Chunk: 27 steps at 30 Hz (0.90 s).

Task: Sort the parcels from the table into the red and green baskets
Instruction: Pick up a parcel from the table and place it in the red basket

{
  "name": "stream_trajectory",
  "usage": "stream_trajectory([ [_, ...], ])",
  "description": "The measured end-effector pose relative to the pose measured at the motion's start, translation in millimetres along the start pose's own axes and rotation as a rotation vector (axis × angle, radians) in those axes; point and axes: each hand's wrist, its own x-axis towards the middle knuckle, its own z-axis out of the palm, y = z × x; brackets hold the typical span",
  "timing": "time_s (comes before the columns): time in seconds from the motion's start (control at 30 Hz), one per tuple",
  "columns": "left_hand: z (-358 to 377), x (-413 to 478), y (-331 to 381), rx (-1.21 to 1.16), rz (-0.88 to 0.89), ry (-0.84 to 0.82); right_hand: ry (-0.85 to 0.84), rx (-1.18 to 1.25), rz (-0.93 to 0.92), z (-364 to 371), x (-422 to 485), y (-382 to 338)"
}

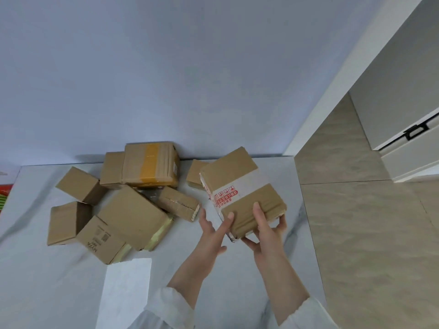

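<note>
Both hands hold the white-taped parcel point(242, 186) above the table point(59, 281), at 3 o'clock from the heap of cardboard boxes point(133, 214). The right hand point(267, 230) clasps its near edge; the left hand point(212, 230) pinches the corner, thumb on top. Keep it level and supported underneath, then carry it toward 9 o'clock, where the baskets probably stand.

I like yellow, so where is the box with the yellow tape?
In the head view, the box with the yellow tape sits at the back of the table against the wall, left of the held box.
</note>
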Motion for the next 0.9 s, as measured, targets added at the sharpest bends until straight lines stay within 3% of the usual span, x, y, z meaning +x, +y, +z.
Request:
stream_trajectory([
  [0.33,-77,-98,15,-0.061,0.184,-0.105,-0.052,-0.015,-0.203,23,-115,37],
  [0.5,-78,-139,34,-0.044,0.276,-0.05,0.143,-0.269,-0.536,47,-151,53],
  [0.7,-71,-162,61,0.002,0.263,-0.012,0.147,-0.603,-0.967,71,-185,59],
  [0.8,-73,-168,67,-0.11,0.253,-0.033,0.076,-0.692,-1.005,73,-189,56],
  [0.9,-87,-164,67,-0.152,0.266,-0.042,-0.149,-0.574,-0.874,63,-196,46],
])
